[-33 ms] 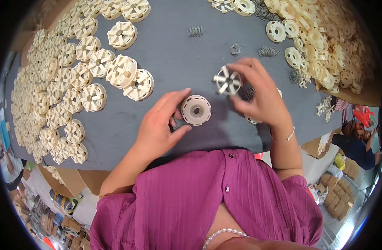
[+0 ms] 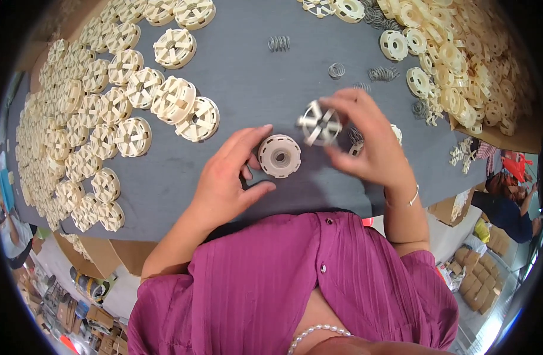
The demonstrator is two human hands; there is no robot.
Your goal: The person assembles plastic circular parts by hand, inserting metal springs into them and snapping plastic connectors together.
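A round off-white plastic housing (image 2: 290, 160) with notches about its rim lies on the table in front of me, hollow centre up. My left hand (image 2: 227, 177) is curved about its left side, thumb below and index finger above, fingers at the edge. Just right of and above it, my right hand (image 2: 372, 139) holds a spoked, star-shaped plastic piece (image 2: 320, 123), slightly blurred, by its right side between thumb and fingers. The piece is lifted and tilted, apart from the housing. Beneath the right hand a dark coil spring (image 2: 355, 136) and part of a pale ring (image 2: 396, 134) show, mostly covered.
Many spoked round assemblies (image 2: 133, 136) crowd the left side. Loose coil springs (image 2: 279, 44) lie at the far middle and right. A heap of pale plastic rings (image 2: 455, 65) fills the far right, with small star pieces (image 2: 461, 155) nearby. People and cardboard boxes (image 2: 481, 275) are beyond the table.
My right hand has shifted slightly, and the star-shaped piece has moved a little left and tilted. The left hand and the housing stay in place.
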